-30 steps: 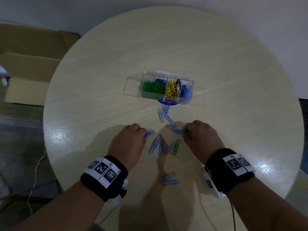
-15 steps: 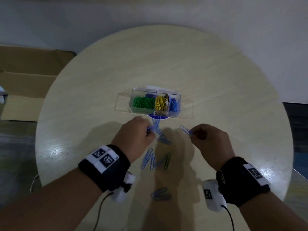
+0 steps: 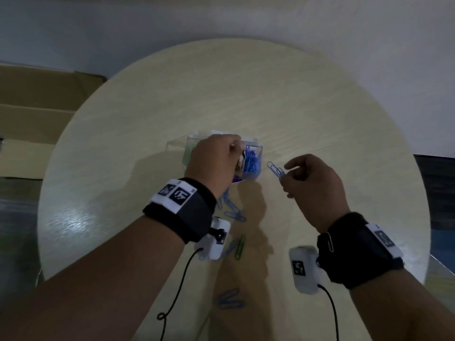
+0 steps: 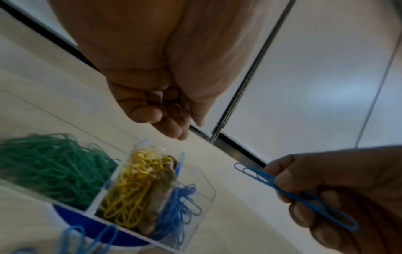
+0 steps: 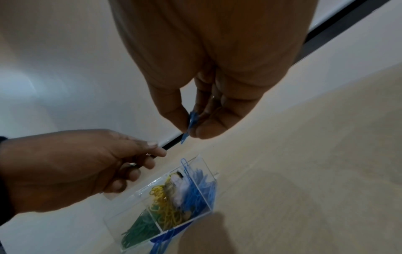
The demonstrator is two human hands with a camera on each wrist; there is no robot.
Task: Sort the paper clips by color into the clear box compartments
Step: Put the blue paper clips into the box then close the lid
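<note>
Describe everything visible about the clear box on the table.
The clear box is a small transparent plastic case with thin divider walls, resting on the round table over a blue disc-shaped base. One compartment holds green clips, the next yellow clips, the end one blue clips; something pale and dark sits between yellow and blue, unclear what. The top is open. The left hand hovers above it, not touching as far as can be seen.

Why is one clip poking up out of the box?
One blue paper clip stands upright over the rim of the clear plastic box, beside the heaped blue clips. It has not settled flat. A lone green paper clip lies unsorted on the round wooden table.
</note>
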